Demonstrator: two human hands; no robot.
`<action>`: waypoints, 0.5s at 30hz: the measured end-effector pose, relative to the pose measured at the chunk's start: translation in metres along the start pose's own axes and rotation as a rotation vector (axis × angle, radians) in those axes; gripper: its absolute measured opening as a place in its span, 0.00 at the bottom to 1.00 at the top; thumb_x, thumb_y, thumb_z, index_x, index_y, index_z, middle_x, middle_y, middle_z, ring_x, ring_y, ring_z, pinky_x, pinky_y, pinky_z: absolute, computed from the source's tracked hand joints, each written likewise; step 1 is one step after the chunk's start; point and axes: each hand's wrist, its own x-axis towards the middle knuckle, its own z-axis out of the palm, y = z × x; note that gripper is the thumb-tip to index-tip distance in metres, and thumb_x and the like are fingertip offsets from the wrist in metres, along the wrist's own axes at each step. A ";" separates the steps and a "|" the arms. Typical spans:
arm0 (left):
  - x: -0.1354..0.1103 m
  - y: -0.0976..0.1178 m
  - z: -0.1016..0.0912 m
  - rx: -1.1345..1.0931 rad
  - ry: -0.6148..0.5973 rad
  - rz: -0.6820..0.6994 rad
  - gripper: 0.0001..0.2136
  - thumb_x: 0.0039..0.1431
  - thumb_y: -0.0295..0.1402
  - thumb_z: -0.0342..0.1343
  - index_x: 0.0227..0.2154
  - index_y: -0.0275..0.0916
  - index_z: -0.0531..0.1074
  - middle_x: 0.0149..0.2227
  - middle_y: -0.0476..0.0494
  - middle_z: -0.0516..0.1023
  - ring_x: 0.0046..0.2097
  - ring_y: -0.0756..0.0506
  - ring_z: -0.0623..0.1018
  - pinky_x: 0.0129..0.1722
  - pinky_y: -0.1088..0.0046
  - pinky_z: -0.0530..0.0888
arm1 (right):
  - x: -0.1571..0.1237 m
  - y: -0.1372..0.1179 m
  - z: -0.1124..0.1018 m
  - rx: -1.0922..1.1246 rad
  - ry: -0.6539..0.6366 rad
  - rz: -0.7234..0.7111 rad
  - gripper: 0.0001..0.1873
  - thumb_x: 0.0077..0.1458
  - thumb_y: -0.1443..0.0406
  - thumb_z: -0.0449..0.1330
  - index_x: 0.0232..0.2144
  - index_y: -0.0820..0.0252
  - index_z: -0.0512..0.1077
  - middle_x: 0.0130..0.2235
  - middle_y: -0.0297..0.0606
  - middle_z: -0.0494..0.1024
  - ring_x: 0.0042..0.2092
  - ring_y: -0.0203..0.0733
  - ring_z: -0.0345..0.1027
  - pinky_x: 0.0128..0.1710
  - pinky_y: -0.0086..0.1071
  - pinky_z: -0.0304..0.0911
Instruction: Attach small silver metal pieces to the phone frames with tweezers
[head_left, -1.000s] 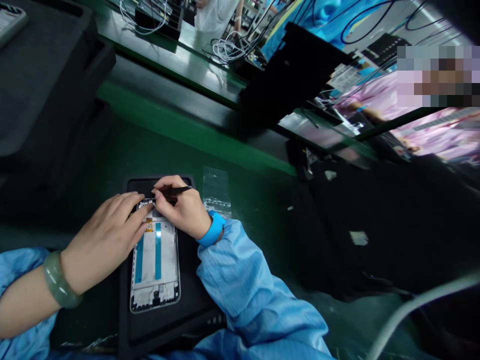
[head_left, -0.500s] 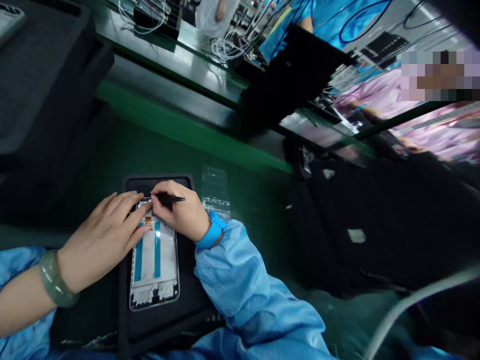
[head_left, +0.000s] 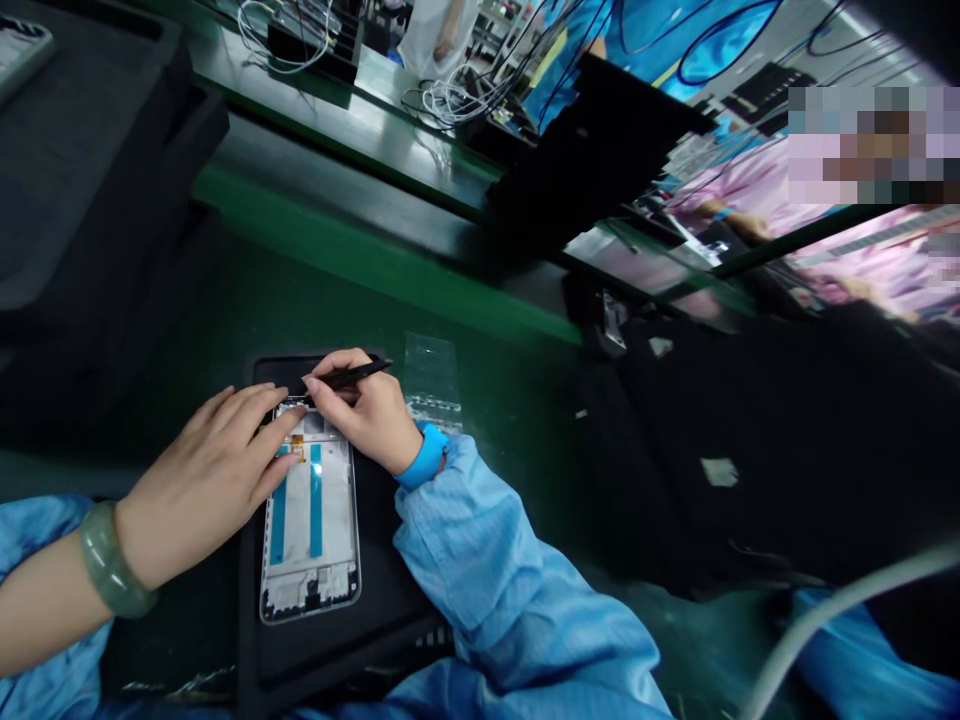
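Observation:
A white phone frame (head_left: 310, 520) with two blue strips lies in a black tray (head_left: 375, 590) on the green bench. My left hand (head_left: 206, 480) rests flat on the frame's upper left, fingers stretched out, its fingertips near the top edge. My right hand (head_left: 364, 412) is closed on black tweezers (head_left: 351, 375), whose tip points at the frame's top edge next to my left fingertips. I wear blue sleeves, a green bangle on the left wrist and a blue band on the right.
A clear plastic bag (head_left: 431, 380) lies just right of the tray. Dark foam trays (head_left: 90, 160) stack at the left. Black material (head_left: 750, 440) covers the bench on the right. A green conveyor rail (head_left: 375, 262) runs behind, with cables and other people beyond it.
My right hand tilted the tweezers and shifted slightly up along the frame's top edge. My left hand stayed on the frame.

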 end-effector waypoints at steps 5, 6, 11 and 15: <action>0.000 -0.001 0.000 0.000 -0.005 -0.001 0.19 0.63 0.37 0.45 0.54 0.34 0.65 0.53 0.33 0.68 0.54 0.35 0.68 0.53 0.51 0.67 | 0.000 0.000 0.000 -0.010 -0.010 0.021 0.06 0.55 0.62 0.57 0.34 0.59 0.67 0.34 0.34 0.74 0.32 0.33 0.72 0.34 0.26 0.70; 0.000 -0.001 0.000 0.002 -0.005 0.002 0.19 0.63 0.37 0.45 0.54 0.35 0.65 0.53 0.33 0.67 0.55 0.35 0.67 0.53 0.51 0.67 | 0.000 -0.001 -0.001 -0.005 -0.007 0.030 0.06 0.55 0.62 0.57 0.34 0.59 0.67 0.33 0.33 0.74 0.31 0.32 0.71 0.33 0.26 0.69; 0.000 0.000 0.000 0.001 0.000 0.004 0.19 0.63 0.37 0.45 0.54 0.35 0.65 0.53 0.33 0.68 0.54 0.36 0.68 0.53 0.52 0.67 | 0.000 -0.002 -0.002 -0.001 0.010 0.069 0.06 0.55 0.63 0.57 0.33 0.59 0.66 0.32 0.33 0.74 0.28 0.31 0.70 0.31 0.25 0.69; 0.000 0.001 0.000 0.018 0.016 0.012 0.19 0.63 0.36 0.44 0.54 0.34 0.65 0.53 0.32 0.67 0.55 0.35 0.67 0.53 0.51 0.66 | 0.000 -0.002 -0.002 -0.004 -0.005 0.064 0.06 0.55 0.62 0.57 0.33 0.59 0.67 0.34 0.34 0.74 0.31 0.32 0.71 0.32 0.25 0.69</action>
